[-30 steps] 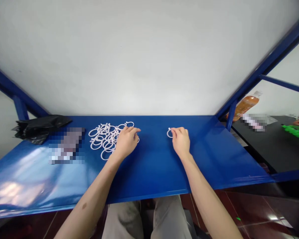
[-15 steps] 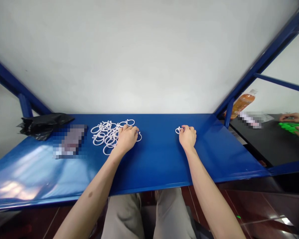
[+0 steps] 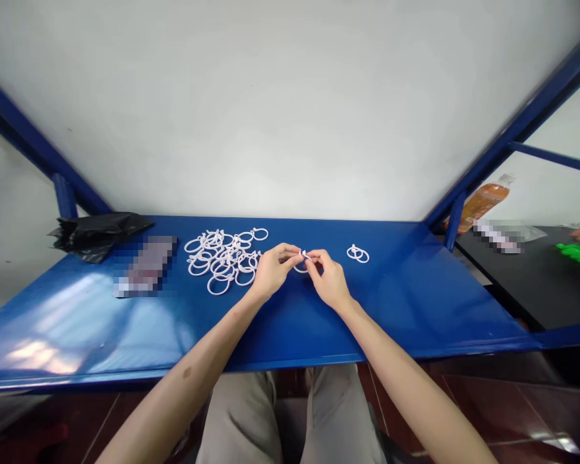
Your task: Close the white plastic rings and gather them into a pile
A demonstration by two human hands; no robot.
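A white plastic ring (image 3: pixel 300 269) with a small clip-like top is pinched between my two hands, low over the middle of the blue table. My left hand (image 3: pixel 274 267) is closed on its left side, thumb and forefinger together. My right hand (image 3: pixel 327 276) grips the other side of the same ring's top. Fingertips hide part of that small top. Left of my hands lies a loose pile of similar white rings (image 3: pixel 219 285), several overlapping. To the right, two white rings (image 3: pixel 362 256) lie overlapping on the table.
The blue table (image 3: pixel 290 335) meets a white wall behind. On its left are a black plastic bag (image 3: pixel 96 235) and a blurred flat item (image 3: pixel 147 264). Blue frame bars slope at both sides. On a dark table at right, another person's hands touch green pieces (image 3: pixel 577 253), near an orange drink bottle (image 3: pixel 483 205).
My left hand has moved right from the pile with a ring. My right hand has left the rings at right and come to the middle, meeting the left hand on that ring.
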